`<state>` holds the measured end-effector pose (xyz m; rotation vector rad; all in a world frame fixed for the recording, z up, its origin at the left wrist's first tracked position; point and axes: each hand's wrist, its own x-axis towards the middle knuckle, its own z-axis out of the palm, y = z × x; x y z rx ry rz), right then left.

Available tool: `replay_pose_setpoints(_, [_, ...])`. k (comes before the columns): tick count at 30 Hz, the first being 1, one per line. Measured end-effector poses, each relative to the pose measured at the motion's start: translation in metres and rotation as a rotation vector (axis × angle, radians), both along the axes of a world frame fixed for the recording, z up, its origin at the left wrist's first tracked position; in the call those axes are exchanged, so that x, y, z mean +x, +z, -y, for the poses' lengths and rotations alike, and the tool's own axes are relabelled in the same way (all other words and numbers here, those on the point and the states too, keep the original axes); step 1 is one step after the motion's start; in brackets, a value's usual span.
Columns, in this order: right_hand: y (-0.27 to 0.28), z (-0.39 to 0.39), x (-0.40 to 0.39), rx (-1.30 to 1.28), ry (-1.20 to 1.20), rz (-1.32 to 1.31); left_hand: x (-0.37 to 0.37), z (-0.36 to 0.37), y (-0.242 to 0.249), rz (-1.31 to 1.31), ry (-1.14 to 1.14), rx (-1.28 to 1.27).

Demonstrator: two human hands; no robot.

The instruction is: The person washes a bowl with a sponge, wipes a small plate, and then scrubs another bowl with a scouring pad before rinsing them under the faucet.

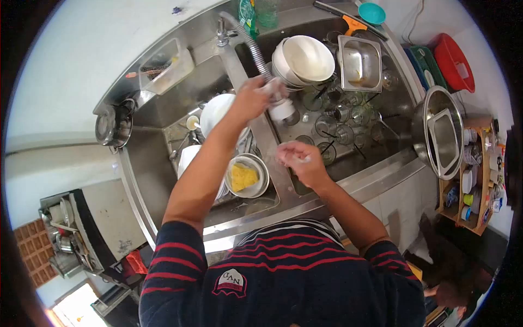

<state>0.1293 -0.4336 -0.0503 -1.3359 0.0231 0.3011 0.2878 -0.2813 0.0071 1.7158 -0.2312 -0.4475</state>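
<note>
At the left edge of the frame, a rounded grey steel pot (113,129), probably rigid and fairly heavy; best lifted by both sides. Left of centre, partly behind the left forearm, a white round dish (214,111): stiff, likely slick when wet, to be taken by the rim. Just below centre, inside a round silvery bowl (265,173), a yellow sponge (243,177), soft, light and easy to pinch anywhere.

Just above centre, the left hand (256,99), fingers curled round the lower end of a grey corrugated flexible hose (251,47), close to its white plastic nozzle (281,110). Running down from upper centre, with the nozzle over the near corner of the right-hand basin. Should bend readily; ridged enough for grip along the hose, probably more slippery at the smooth nozzle. Best steered from the join of the two, not higher up, for fear of a swinging end.

Lower and slightly rightward, the right hand (305,162), fingers bent and close together; cannot tell whether holding anything. Right of centre, clear drinking glasses (344,134), crowded together: brittle, likely slippery, safest gripped low around the body, singly.
</note>
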Motion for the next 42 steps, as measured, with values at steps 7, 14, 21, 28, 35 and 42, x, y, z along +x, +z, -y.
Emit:
replay_pose_setpoints(7, [-0.009,0.039,0.042,0.05,-0.185,-0.123,0.078,0.098,-0.04,0.099,0.232,0.121])
replay_pose_setpoints(14, [-0.028,0.043,0.043,0.1,-0.202,-0.166,0.092,0.095,-0.027,0.235,0.118,0.515])
replay_pose_setpoints(21, [-0.026,0.038,0.044,0.107,-0.139,-0.185,0.084,0.031,-0.028,0.554,0.131,0.481])
replay_pose_setpoints(28, [-0.027,0.03,0.042,0.017,-0.123,-0.089,0.131,-0.032,-0.018,0.705,0.446,0.961])
replay_pose_setpoints(35, [-0.033,0.024,0.04,-0.052,-0.167,-0.056,0.204,-0.008,-0.044,-0.404,0.728,-0.826])
replay_pose_setpoints(42, [-0.023,0.032,0.038,-0.106,-0.198,-0.05,0.255,-0.007,-0.093,-0.333,1.043,-0.898])
